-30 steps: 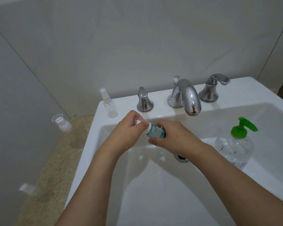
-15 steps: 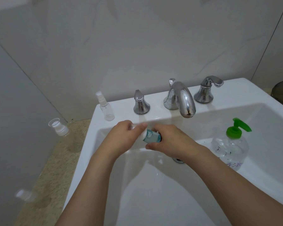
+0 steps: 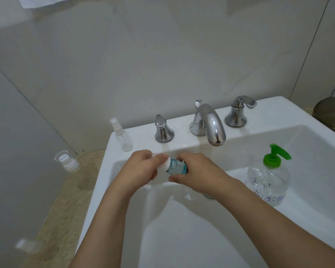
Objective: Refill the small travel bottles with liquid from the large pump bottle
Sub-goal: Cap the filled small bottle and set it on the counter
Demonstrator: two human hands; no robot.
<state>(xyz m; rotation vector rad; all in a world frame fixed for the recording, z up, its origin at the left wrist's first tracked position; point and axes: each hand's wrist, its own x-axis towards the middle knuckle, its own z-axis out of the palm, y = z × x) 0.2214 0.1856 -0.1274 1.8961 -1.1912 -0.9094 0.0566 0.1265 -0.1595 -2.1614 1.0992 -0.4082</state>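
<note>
Both hands meet over the sink (image 3: pixel 112 144) basin: the right hand (image 3: pixel 196 171) curls around the teal travel bottle (image 3: pixel 176 167), held sideways, while the left hand (image 3: pixel 143 167) pinches its white cap (image 3: pixel 165 164) between thumb and fingertips — the large pump bottle (image 3: pixel 268 180) stands apart, right of the right hand's fingers.

Held over the white sink (image 3: pixel 112 151), just in front of the chrome faucet (image 3: pixel 213 128): a small teal travel bottle (image 3: pixel 177 167) lying sideways, right hand (image 3: pixel 199 173) curled round its body, left hand (image 3: pixel 141 169) pinching its white cap (image 3: pixel 167 163). Right of the faucet, inside the basin: a clear pump bottle (image 3: pixel 267 178) with green pump, upright. Left of the faucet, on the rim: a clear spray bottle (image 3: pixel 122 136), upright.
</note>
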